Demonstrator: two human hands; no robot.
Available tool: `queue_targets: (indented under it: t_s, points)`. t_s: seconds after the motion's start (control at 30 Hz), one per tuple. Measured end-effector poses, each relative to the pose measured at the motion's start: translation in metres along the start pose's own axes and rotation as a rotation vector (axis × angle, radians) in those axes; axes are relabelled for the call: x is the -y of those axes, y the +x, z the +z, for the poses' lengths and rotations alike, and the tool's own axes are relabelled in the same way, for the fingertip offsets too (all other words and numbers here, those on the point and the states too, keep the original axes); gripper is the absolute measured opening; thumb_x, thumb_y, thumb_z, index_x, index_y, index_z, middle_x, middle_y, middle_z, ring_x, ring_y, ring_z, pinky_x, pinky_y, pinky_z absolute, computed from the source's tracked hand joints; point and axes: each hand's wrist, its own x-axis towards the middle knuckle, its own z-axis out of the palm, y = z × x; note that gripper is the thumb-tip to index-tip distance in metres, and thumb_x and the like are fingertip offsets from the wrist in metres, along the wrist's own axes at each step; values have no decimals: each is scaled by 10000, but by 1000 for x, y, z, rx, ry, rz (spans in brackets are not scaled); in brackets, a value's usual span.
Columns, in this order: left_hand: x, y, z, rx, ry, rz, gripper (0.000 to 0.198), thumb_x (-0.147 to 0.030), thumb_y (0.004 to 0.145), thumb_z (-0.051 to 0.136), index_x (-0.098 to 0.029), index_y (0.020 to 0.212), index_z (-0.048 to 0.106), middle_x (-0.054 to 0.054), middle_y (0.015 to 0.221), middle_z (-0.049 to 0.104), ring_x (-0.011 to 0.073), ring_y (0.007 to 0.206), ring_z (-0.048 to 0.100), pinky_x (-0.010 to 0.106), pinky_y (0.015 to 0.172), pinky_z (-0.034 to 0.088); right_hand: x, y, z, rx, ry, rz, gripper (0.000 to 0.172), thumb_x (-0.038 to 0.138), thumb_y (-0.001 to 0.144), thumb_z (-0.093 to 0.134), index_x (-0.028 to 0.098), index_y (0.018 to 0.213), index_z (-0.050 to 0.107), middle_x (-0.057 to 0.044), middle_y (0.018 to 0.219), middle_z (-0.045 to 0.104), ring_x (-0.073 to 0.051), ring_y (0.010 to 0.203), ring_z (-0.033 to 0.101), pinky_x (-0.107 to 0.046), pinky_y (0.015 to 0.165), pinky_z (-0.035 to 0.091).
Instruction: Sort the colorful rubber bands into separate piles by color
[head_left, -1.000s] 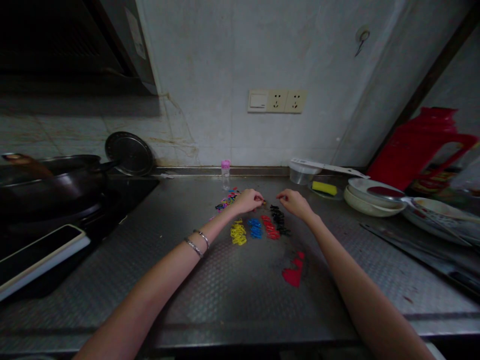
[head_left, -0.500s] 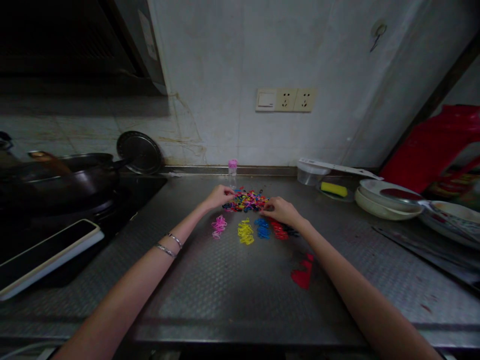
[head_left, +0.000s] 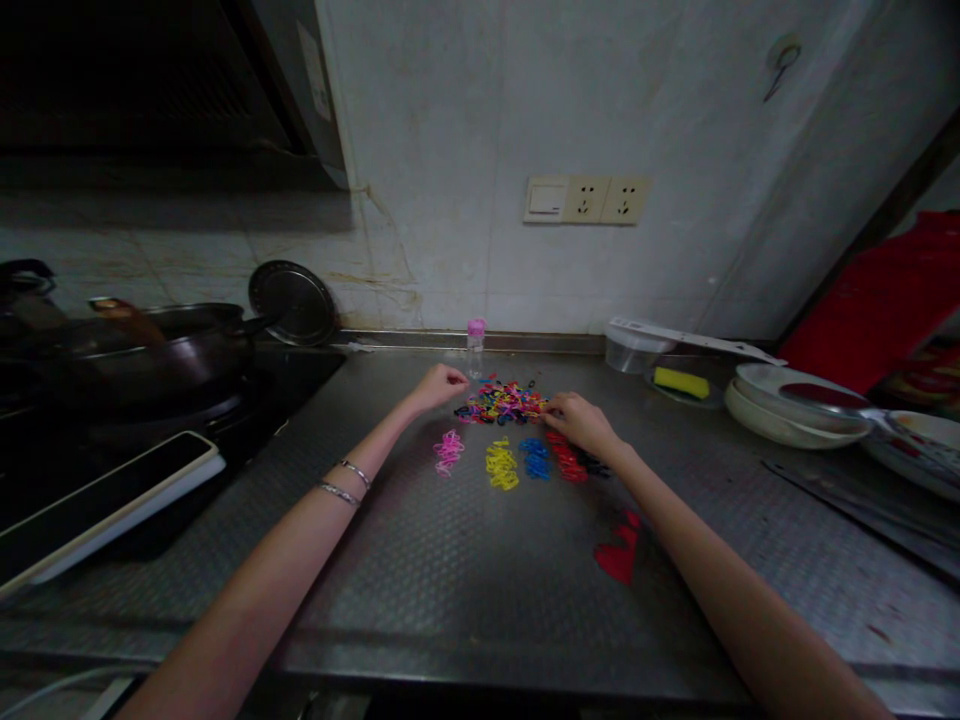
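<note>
A mixed pile of small rubber bands [head_left: 506, 402] in many colours lies on the metal counter [head_left: 450, 580]. My left hand [head_left: 440, 386] is at the pile's left edge, thumb and fingertips pinched together; anything between them is too small to make out. At the pile's right edge my right hand [head_left: 579, 420] is also pinched, its fingertips hiding what they may hold. In front of the pile lie single-colour groups: pink bands [head_left: 448, 453], yellow bands [head_left: 502, 465], blue bands [head_left: 535, 458], red bands [head_left: 567, 458] and black bands [head_left: 598, 466], the last partly under my right hand.
Behind the pile stands a clear bottle with a pink cap [head_left: 476, 340]. A red heart-shaped piece [head_left: 619, 552] lies near my right forearm. On the left are a pan [head_left: 180, 350] and a white-edged device [head_left: 120, 510]; on the right, a yellow sponge [head_left: 681, 383] and bowls [head_left: 787, 415].
The view has swung slightly left. Relative to the pile, my left hand has drawn back a little to the left, and my right fingertips have shifted slightly. The colour groups look the same.
</note>
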Motion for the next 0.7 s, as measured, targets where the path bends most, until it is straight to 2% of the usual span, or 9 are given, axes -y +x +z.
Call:
queue_targets:
  t_s: [0.33, 0.57, 0.7]
  points:
    - [20, -1, -4, 84, 10, -40, 269, -243, 676, 525, -89, 815, 696, 72, 779, 678, 132, 679, 570, 235, 663, 421, -9, 8, -5, -107, 57, 29, 230, 330, 805, 482, 209, 859, 670, -45, 898, 644, -170, 859, 556, -249, 716, 404]
    - [25, 0, -8, 138, -17, -49, 269, -229, 656, 527, -79, 797, 699, 64, 726, 670, 121, 618, 547, 221, 605, 407, -3, 24, -9, -141, 199, 2, 213, 313, 779, 515, 191, 830, 682, -48, 845, 657, -150, 742, 571, -238, 677, 413]
    - [22, -1, -13, 239, -56, -59, 234, -174, 615, 536, -79, 755, 698, 43, 664, 657, 105, 573, 524, 208, 578, 397, 13, 33, -5, -139, 290, -60, 202, 279, 776, 523, 169, 828, 684, -57, 817, 662, -145, 716, 575, -230, 669, 415]
